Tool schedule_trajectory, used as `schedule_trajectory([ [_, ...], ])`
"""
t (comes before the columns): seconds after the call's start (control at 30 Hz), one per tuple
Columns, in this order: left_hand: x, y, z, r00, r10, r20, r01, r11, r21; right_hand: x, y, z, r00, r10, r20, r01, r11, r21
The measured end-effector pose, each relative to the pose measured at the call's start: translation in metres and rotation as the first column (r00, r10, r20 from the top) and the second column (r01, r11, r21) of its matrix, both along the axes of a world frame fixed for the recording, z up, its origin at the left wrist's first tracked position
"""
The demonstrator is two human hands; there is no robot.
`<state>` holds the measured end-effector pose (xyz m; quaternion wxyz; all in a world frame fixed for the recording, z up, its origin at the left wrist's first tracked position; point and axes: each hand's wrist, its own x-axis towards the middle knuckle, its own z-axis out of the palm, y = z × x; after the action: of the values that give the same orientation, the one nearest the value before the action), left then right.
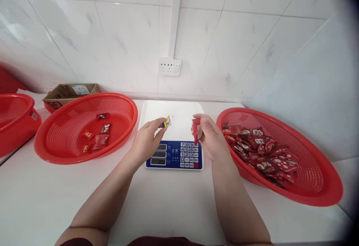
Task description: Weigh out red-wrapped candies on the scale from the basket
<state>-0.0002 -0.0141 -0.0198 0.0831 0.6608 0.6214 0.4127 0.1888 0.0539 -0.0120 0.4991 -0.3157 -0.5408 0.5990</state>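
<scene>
Nearest: both forearms extend fwd over the white surface [165, 205], w/ dark red clothing at the bottom edge of view. Digital price scale [175, 155] sits on the surface, ctr; its blue panel faces the person, w/ 3 display windows on the L side, numeric keypad on the R. Digits on the displays too blurred to read.

R perforated basket [316, 198], red, sits R of the scale, w/ a heap of small wrapped snack pkts [260, 150], mostly red, some w/ white print. L hand [146, 141] is above the scale, L side; fingers narrow, tips pinching a small yellow-and-blue pkt [167, 122]. R hand [209, 135] is above the scale's R side, near the R perforated basket; fingers curled, holding a red pkt [196, 129]. Hands are apart, w/ the scale's white weighing plate [179, 113] visible btwn & behind them.

L perforated basket [64, 157], also red, is L of the scale w/ a few loose pkts [101, 142] inside. Another red basket [17, 137] is cut off at far L edge. Open cardboard box [66, 93] is behind the L perforated basket. Farthest: marble-look tiled wall [126, 32] w/ white socket outlet [169, 67] & vert. cable trunking [175, 17] above it.
</scene>
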Motion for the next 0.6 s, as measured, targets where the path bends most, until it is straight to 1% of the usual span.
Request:
schedule_trajectory([
  [0.03,-0.002,0.002,-0.002,0.996,-0.012,-0.088,0.007,0.998,-0.058,0.000,0.002,0.000,1.000,0.007,-0.015,-0.008,1.000,-0.024],
  [0.1,-0.005,0.005,-0.005,0.977,-0.043,-0.210,0.013,0.990,-0.142,-0.001,0.003,-0.001,0.999,0.018,-0.028,-0.019,0.998,-0.057],
  [0.17,-0.005,0.004,-0.005,0.961,-0.058,-0.270,0.013,0.986,-0.166,-0.001,0.005,-0.003,1.000,0.012,-0.007,-0.012,0.998,-0.058],
  [0.23,-0.005,0.002,-0.003,0.955,-0.053,-0.293,0.009,0.989,-0.148,-0.003,0.008,-0.009,0.998,-0.029,0.049,0.030,0.999,-0.016],
  [0.3,-0.005,-0.001,0.000,0.955,-0.049,-0.292,0.014,0.992,-0.122,-0.005,0.012,-0.017,0.988,-0.077,0.134,0.072,0.996,0.045],
  [0.33,-0.005,-0.002,0.001,0.957,-0.048,-0.288,0.016,0.993,-0.113,-0.007,0.015,-0.022,0.980,-0.085,0.179,0.073,0.995,0.071],
  [0.43,-0.005,-0.004,0.006,0.959,-0.041,-0.281,0.014,0.995,-0.095,-0.011,0.020,-0.031,0.937,-0.092,0.336,0.029,0.982,0.189],
  [0.47,-0.006,-0.005,0.007,0.959,-0.036,-0.282,0.011,0.996,-0.091,-0.011,0.021,-0.032,0.909,-0.129,0.396,0.028,0.967,0.252],
  [0.53,-0.008,-0.005,0.009,0.959,-0.028,-0.283,0.005,0.997,-0.081,-0.006,0.018,-0.028,0.833,-0.252,0.492,0.047,0.919,0.392],
  [0.6,-0.009,-0.006,0.012,0.960,-0.013,-0.281,-0.008,0.997,-0.072,0.005,0.013,-0.019,0.777,-0.349,0.524,0.054,0.866,0.497],
])
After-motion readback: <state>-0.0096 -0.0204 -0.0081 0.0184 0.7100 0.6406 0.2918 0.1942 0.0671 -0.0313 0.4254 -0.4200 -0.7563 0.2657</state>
